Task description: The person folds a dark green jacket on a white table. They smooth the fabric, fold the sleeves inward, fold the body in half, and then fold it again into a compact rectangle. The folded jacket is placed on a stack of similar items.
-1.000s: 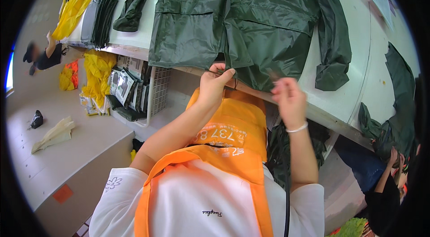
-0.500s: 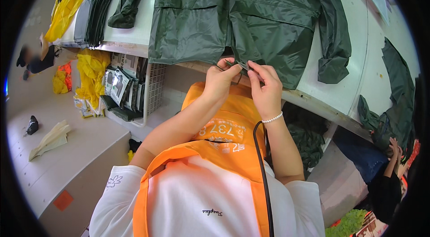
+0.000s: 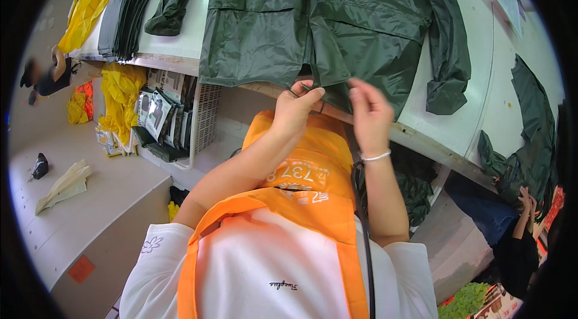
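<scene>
A dark green shiny jacket [image 3: 368, 42] lies spread on the white table, its front opening down the middle and its hem hanging over the near edge. At the bottom of that opening my left hand [image 3: 296, 104] is closed, thumb and fingers pinching the jacket's hem edge. My right hand [image 3: 372, 115] is just to the right, by the lower corner of the right front panel. Motion smears its fingers, and whether they touch the hem cannot be made out.
A stack of folded dark pieces [image 3: 125, 21] and yellow garments [image 3: 90, 3] lie at the table's left. Below stands a white basket [image 3: 203, 117] of packaged items. Another person's hands [image 3: 530, 206] hold a green garment [image 3: 530, 132] at the far right. Another person [image 3: 53, 75] is at left.
My right hand has moved right, away from my left hand and the pinched hem. The left hand stays in place on the hem.
</scene>
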{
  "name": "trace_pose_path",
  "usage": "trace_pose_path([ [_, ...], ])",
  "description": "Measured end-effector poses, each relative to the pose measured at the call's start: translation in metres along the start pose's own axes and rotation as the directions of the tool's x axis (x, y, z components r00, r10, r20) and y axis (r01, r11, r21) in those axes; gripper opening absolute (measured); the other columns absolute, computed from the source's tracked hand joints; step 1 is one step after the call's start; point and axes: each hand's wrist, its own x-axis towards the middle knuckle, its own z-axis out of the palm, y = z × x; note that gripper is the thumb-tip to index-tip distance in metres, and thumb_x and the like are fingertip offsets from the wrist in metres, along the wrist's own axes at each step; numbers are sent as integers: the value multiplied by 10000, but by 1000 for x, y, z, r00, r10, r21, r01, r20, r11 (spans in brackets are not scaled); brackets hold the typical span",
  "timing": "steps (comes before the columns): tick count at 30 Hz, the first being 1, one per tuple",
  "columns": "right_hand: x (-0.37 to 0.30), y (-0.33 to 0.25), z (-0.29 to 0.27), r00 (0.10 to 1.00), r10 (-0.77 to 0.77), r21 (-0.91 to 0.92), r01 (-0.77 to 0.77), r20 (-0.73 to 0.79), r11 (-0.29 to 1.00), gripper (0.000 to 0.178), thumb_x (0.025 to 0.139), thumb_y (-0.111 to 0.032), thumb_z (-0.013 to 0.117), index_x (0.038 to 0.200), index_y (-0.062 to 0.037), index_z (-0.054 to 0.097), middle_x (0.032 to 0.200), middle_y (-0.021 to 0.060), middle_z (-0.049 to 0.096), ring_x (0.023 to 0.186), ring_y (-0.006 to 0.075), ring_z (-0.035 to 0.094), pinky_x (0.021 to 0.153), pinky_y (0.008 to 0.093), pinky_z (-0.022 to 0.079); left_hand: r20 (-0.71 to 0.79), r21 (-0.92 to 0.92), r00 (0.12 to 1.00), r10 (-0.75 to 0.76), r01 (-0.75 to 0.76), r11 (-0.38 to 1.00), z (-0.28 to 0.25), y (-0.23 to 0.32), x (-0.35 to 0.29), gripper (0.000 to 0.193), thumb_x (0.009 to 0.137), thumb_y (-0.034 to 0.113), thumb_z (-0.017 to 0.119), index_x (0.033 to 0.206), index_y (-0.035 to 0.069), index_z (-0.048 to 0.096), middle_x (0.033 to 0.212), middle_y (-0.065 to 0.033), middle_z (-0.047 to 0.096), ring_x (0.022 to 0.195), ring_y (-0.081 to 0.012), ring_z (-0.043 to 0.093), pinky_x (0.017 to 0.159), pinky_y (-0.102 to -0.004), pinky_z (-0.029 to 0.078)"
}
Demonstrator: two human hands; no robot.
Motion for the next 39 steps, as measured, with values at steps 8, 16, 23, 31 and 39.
trace_pose_path([
  [8,138,131,-324,708,-350,-663,-219,-613,716,300,863,-145,594,1133,-15,611,974,167,660,880,265,649,772,341,503,-185,87,978,-94,112,990,-82,-4,-7,340,874,282,637,1102,42,563,1058,-75,617,974,-147,581,881,-286,440],
  [16,127,128,-310,651,-136,-651,-677,-747,344,386,836,-180,611,1176,1,582,1133,192,605,1035,335,577,885,409,462,-238,-146,927,-290,261,954,-78,8,18,407,859,276,667,1090,-10,494,1020,-127,592,960,-220,582,892,-321,456],
  [23,50,-3,-57,952,-285,-388,222,-114,894,200,825,-149,658,1007,-66,640,952,65,639,875,190,596,796,309,477,-227,-159,957,-181,147,976,-73,10,19,215,841,109,676,934,-3,517,961,-106,593,899,-202,594,814,-323,482],
  [31,-1,29,95,911,-277,-322,373,305,870,250,745,-79,671,990,-37,637,1021,107,588,978,294,542,833,360,464,-80,0,988,-134,135,991,-86,9,30,230,844,136,679,865,-42,534,861,-121,598,801,-186,605,703,-293,504],
  [39,-2,37,111,907,-359,-399,420,221,815,150,810,-83,586,935,-33,650,878,117,612,859,309,580,757,383,482,-57,-7,993,-99,98,995,-80,21,20,287,858,195,665,819,-58,537,792,-126,585,680,-198,601,643,-291,504],
])
